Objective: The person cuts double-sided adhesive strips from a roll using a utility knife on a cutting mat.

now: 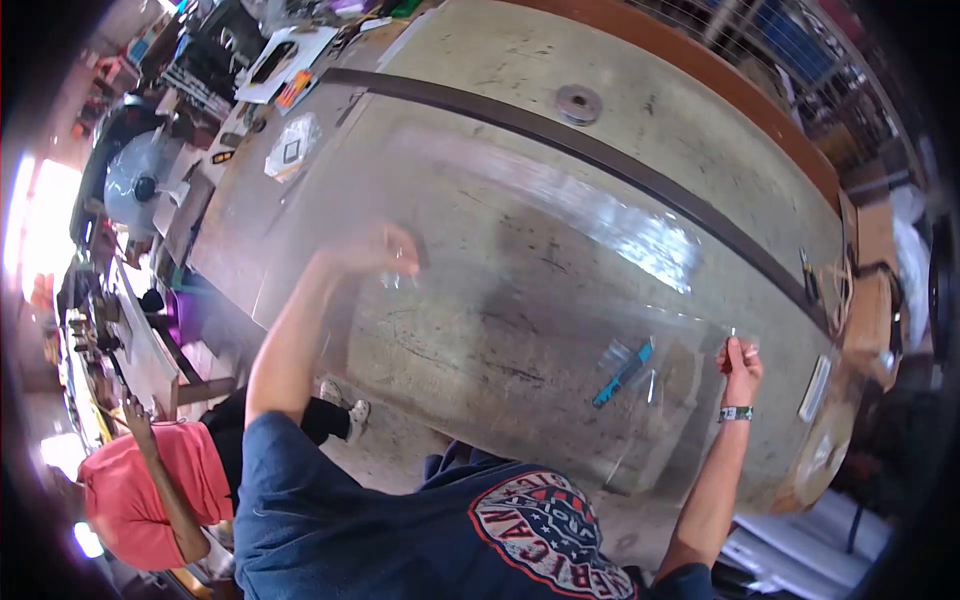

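Observation:
A large sheet of clear plastic film (640,245) stretches over the worktable, shiny and wrinkled along its far part. At its left side my left hand (392,250), somewhat blurred, is closed with its fingertips pinching the film. My right hand (740,358) pinches the film's edge between thumb and fingers at the right. Under or beside the film, between my hands and closer to the right one, lies a teal utility knife (623,375). Glare makes it hard to tell exactly where the film ends.
A long dark metal bar (560,135) crosses the table (480,45). Beyond it lies a roll of tape (578,103). Cardboard boxes (868,310) stand at the right. A person in a red shirt (160,490) is at the lower left, near a fan (143,185).

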`<state>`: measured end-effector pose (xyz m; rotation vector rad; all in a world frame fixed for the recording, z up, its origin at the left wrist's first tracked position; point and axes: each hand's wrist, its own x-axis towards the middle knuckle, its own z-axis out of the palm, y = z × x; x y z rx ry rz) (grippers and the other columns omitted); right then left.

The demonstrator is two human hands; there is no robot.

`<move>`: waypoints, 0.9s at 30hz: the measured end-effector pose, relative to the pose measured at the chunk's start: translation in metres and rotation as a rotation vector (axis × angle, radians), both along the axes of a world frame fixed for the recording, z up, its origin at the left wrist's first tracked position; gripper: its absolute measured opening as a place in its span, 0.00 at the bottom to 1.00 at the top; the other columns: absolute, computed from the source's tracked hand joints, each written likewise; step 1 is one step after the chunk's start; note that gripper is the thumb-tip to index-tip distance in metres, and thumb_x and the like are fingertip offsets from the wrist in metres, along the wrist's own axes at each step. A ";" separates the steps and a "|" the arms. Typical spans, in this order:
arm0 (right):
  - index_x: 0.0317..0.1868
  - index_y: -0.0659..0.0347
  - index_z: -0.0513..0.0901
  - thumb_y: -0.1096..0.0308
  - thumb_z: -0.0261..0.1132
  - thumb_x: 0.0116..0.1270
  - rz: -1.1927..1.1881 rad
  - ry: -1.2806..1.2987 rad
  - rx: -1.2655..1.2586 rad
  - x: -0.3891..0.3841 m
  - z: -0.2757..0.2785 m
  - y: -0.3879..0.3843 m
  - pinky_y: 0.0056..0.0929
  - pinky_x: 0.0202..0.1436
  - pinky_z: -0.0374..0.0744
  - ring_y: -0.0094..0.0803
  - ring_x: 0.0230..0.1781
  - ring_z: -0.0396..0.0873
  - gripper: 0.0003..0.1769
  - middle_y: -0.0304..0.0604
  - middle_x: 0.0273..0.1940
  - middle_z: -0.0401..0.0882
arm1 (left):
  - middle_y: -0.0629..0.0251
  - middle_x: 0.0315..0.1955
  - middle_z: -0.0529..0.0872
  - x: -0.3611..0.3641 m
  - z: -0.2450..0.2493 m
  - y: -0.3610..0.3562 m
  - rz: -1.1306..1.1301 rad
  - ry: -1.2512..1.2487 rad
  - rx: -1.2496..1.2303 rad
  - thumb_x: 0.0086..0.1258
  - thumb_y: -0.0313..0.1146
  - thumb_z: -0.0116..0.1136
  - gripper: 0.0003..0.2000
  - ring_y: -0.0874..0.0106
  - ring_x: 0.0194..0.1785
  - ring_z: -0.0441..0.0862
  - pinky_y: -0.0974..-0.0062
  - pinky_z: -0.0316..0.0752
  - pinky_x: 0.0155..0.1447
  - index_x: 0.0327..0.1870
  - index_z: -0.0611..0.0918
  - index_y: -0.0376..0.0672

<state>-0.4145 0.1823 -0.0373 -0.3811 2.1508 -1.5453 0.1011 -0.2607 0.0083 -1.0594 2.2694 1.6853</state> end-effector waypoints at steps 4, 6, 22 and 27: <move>0.43 0.58 0.87 0.58 0.75 0.71 -0.013 -0.045 -0.030 0.002 -0.002 -0.074 0.22 0.30 0.75 0.22 0.26 0.81 0.13 0.35 0.30 0.86 | 0.77 0.26 0.85 -0.002 -0.018 -0.112 0.250 0.077 -0.171 0.65 0.36 0.76 0.08 0.83 0.30 0.77 0.79 0.72 0.36 0.34 0.89 0.41; 0.42 0.58 0.87 0.58 0.76 0.71 -0.021 -0.067 -0.073 -0.007 -0.020 -0.111 0.22 0.29 0.74 0.22 0.26 0.81 0.12 0.35 0.30 0.85 | 0.76 0.25 0.84 -0.016 -0.030 -0.153 0.419 0.106 -0.266 0.66 0.35 0.75 0.09 0.83 0.30 0.77 0.79 0.72 0.35 0.34 0.89 0.40; 0.40 0.64 0.88 0.65 0.75 0.70 -0.107 0.047 0.191 -0.009 -0.055 -0.166 0.23 0.30 0.77 0.20 0.25 0.79 0.10 0.34 0.29 0.85 | 0.73 0.35 0.85 -0.031 -0.151 -0.209 0.728 0.344 -0.748 0.74 0.35 0.71 0.15 0.83 0.37 0.78 0.82 0.75 0.44 0.55 0.86 0.37; 0.43 0.65 0.88 0.65 0.75 0.71 -0.172 0.035 0.147 -0.013 -0.058 -0.162 0.21 0.32 0.77 0.19 0.27 0.78 0.11 0.33 0.31 0.85 | 0.68 0.39 0.86 -0.028 -0.150 -0.209 0.888 0.444 -0.786 0.75 0.35 0.70 0.17 0.80 0.42 0.81 0.82 0.77 0.50 0.58 0.84 0.33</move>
